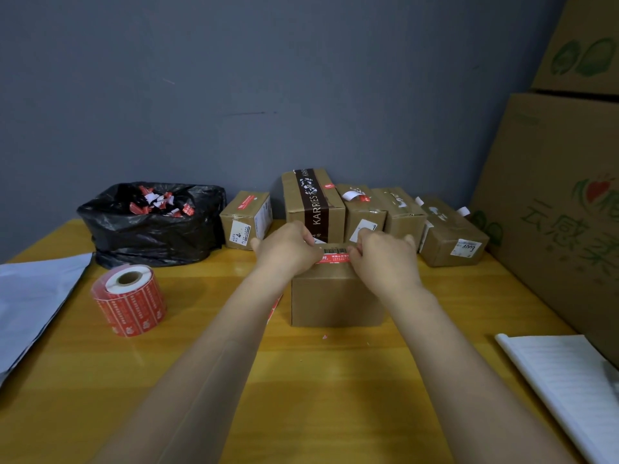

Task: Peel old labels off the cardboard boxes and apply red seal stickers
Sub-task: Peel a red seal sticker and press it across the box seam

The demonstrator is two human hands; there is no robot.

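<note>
Box under work: small cardboard box (335, 296) is sitting at table centre, plain front face toward the camera. Red seal sticker (335, 258) is lying stretched across its top, just below a strip of barcode label.

Left hand (288, 251) is covering the sticker's 9 o'clock end, fingers curled and pinching it. Right hand (382, 259) is doing the same at the 3 o'clock end, fingertips closed on the strip. Both forearms are reaching in from 6 o'clock.

Roll of red stickers (129, 301) is standing on end at 9 o'clock from the box, well apart. Black bag (150, 236) is sitting at 10 o'clock, open and holding red and white label scraps.

Row of small boxes (365, 216) is running along the wall at 12 o'clock, from 11 to 2; the tallest, the KARRIES box (313, 202), is wearing dark printed tape.

Large cartons (552, 212) are stacked at 3 o'clock. White notepad (562, 380) is lying at 4 o'clock, and pale sheet (33, 296) at 8 o'clock, all on the yellow wooden table (301, 380).
</note>
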